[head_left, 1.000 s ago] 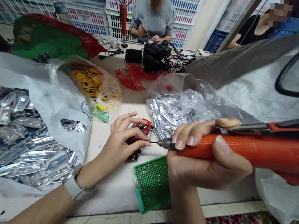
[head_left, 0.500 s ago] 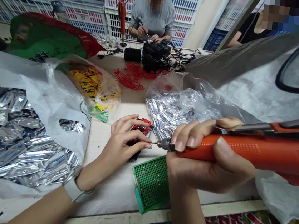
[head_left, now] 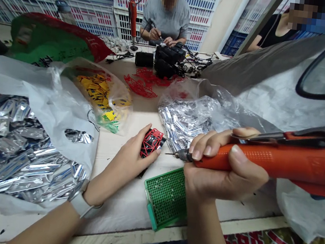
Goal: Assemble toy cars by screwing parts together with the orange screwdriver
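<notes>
My right hand (head_left: 222, 164) is wrapped round an orange electric screwdriver (head_left: 293, 162), whose thin bit points left above the table. My left hand (head_left: 132, 152) grips a small red and black framed toy car body (head_left: 152, 141) on the table, thumb along its near side and fingers round its far side. The bit tip stands a little right of the left thumb, apart from the car part. Just below lies a green perforated tray (head_left: 165, 197) with small screws scattered in it.
Bags of silvery parts lie left (head_left: 30, 150) and ahead (head_left: 186, 120). A bag of yellow pieces (head_left: 98, 91), red plastic frames (head_left: 140, 86) and black devices with cables (head_left: 168, 58) lie farther back. A co-worker (head_left: 166, 18) sits opposite. A black cable (head_left: 300, 85) loops at right.
My left fingers have moved from the bit tip down round the red and black car body, uncovering it. The screwdriver has shifted slightly, its bit now free of the left hand.
</notes>
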### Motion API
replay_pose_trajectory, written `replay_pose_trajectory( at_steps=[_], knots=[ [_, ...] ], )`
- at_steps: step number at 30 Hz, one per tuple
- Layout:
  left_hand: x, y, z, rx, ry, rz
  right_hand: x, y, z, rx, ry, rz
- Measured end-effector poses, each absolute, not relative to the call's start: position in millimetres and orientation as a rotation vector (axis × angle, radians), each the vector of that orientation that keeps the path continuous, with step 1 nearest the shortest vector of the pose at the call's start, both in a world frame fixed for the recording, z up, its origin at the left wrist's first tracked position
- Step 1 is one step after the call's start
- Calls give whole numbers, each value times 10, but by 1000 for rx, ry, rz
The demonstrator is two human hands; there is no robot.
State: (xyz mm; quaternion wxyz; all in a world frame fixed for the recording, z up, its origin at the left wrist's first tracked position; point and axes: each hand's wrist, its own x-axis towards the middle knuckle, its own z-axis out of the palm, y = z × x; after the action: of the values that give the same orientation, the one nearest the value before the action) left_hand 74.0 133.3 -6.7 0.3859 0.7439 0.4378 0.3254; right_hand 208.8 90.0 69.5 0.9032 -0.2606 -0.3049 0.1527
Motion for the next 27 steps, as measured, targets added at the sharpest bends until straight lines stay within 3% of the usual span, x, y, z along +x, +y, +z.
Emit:
replay_pose_trajectory(
  at_steps=[13,27],
  knots=[
    [918,1268,-44,1164,962,1057,2019,852,676,-428,-692,390],
    [929,1222,-12,1133,924,1030,2040,795,697,-468,-709,403]
  ],
)
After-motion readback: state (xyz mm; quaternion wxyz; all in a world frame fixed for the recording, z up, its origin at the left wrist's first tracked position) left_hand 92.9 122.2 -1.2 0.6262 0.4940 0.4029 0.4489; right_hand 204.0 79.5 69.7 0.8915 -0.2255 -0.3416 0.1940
